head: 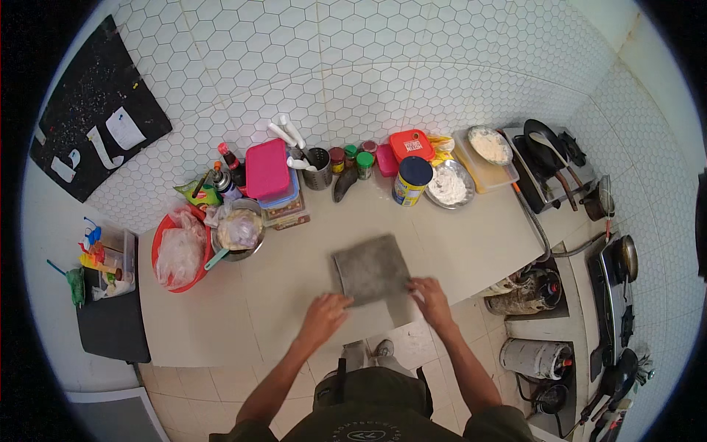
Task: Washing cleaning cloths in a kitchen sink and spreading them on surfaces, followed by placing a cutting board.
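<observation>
A grey cloth [372, 268], folded into a rough square, is at the front middle of the pale countertop [287, 276]. My left hand [326, 315] has its fingertips at the cloth's near left corner. At the near right corner, the fingers of my right hand [429, 298] pinch the edge. The cloth looks slightly blurred, and whether it lies flat or is lifted a little cannot be told.
Along the tiled wall stand a red basin [182, 248], a steel pot [237, 255], stacked food boxes [268, 171], spice jars [364, 164], a yellow can [411, 182] and a flour bowl [450, 185]. A gas stove [544, 166] and gas cylinders [530, 295] are at right.
</observation>
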`<state>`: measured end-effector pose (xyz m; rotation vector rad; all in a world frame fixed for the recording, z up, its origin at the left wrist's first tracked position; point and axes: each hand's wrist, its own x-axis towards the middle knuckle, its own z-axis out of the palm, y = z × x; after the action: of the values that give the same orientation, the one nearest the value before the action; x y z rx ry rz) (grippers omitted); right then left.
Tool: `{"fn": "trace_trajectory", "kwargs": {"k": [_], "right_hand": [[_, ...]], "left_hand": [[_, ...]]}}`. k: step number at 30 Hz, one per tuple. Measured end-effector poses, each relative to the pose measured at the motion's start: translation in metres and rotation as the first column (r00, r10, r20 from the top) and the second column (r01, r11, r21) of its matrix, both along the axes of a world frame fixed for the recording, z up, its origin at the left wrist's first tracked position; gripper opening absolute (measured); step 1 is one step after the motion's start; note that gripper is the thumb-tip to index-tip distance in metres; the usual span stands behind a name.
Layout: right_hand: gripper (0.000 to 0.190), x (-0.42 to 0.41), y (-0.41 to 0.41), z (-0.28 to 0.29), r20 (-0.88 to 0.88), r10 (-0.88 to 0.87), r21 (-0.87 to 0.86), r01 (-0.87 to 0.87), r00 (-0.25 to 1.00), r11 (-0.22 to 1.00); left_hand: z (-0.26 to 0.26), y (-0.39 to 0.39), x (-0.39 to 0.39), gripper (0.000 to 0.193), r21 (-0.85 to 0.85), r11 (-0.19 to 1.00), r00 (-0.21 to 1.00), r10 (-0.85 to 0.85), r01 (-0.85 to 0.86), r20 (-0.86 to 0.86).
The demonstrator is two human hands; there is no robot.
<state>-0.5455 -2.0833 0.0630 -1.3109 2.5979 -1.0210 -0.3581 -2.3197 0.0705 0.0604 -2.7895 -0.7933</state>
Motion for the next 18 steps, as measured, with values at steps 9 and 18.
{"fn": "trace_trajectory", "kwargs": {"k": [9, 18], "right_hand": [[0.038, 0.064, -0.019, -0.095, -0.141, -0.234, 0.261, 0.264, 0.962, 0.929], [0.016, 0.104, 0.096, -0.025, 0.294, -0.549, -0.138, 0.603, 0.783, 0.786]], "left_hand": [[-0.089, 0.039, -0.042, 0.044, -0.055, 0.989, 0.982, 0.143, -0.137, 0.122], [-0.04, 0.162, -0.066, 0.017, 0.627, 0.766, 0.949, -0.073, -0.143, 0.306]]}}
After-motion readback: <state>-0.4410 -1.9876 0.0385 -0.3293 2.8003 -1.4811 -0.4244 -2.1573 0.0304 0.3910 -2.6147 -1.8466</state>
